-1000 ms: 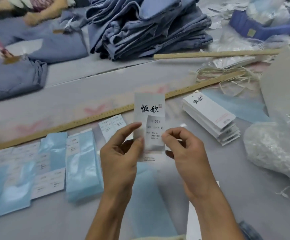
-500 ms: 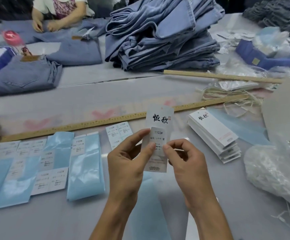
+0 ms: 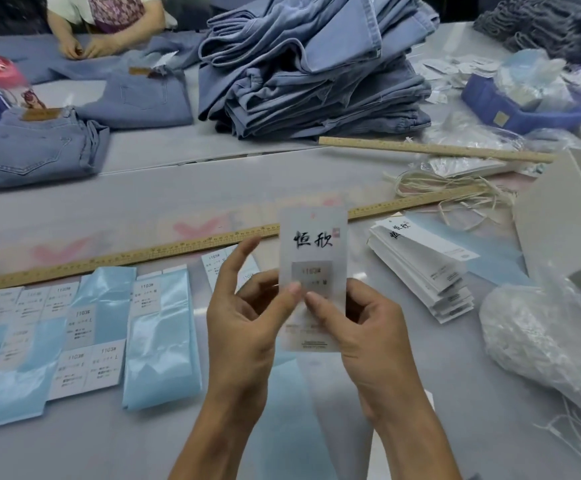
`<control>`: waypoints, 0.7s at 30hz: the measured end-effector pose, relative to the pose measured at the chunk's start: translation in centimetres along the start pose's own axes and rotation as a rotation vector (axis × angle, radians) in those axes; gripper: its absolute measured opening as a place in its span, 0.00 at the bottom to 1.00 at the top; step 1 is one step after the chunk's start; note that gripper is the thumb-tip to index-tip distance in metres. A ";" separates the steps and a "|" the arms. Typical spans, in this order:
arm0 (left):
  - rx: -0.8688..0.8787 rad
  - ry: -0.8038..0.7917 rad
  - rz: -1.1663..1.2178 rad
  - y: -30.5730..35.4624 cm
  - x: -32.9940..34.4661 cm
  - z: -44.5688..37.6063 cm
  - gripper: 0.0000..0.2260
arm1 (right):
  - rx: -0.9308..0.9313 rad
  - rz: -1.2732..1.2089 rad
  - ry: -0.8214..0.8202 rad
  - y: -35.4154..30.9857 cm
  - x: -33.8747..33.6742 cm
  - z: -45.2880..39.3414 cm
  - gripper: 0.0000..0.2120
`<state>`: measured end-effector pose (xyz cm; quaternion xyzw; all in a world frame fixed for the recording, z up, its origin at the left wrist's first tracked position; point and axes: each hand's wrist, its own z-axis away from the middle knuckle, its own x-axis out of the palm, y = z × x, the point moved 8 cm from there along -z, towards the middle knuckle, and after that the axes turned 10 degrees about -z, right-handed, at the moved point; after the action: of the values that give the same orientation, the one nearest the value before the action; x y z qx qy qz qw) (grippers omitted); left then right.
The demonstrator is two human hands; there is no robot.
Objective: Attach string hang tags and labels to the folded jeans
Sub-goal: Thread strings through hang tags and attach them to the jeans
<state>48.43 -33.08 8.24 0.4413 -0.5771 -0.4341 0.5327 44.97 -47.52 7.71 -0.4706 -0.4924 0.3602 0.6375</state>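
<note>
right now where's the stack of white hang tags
In the head view, the stack of hang tags lies on the table right of the hands, below the long ruler, beside the clear bag.

Both hands, the left hand (image 3: pixel 247 320) and the right hand (image 3: pixel 368 327), hold a hang tag (image 3: pixel 313 244) upright between them above the table (image 3: pixel 185 195). Label sheets (image 3: pixel 74 327) lie left, a stack of hang tags (image 3: pixel 424 265) right, a long ruler (image 3: pixel 136 254) behind, and a pile of jeans (image 3: pixel 313 67) farther back.
</note>
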 end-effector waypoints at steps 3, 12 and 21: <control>-0.008 0.076 -0.060 0.3 -0.3 -0.2 0.10 | -0.007 0.065 -0.061 0.1 0.2 0.0 0.05; 0.126 -0.079 -0.378 0.9 2.2 0.7 0.03 | -0.054 -0.135 0.159 -1.0 -1.4 -0.2 0.04; 0.069 -0.098 -0.333 0.3 0.4 -0.5 0.07 | -0.029 0.279 0.032 -3.5 0.5 1.2 0.19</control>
<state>48.89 -33.39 8.67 0.5273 -0.5358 -0.5172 0.4092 43.92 -47.80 11.33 -0.5492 -0.4170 0.4305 0.5824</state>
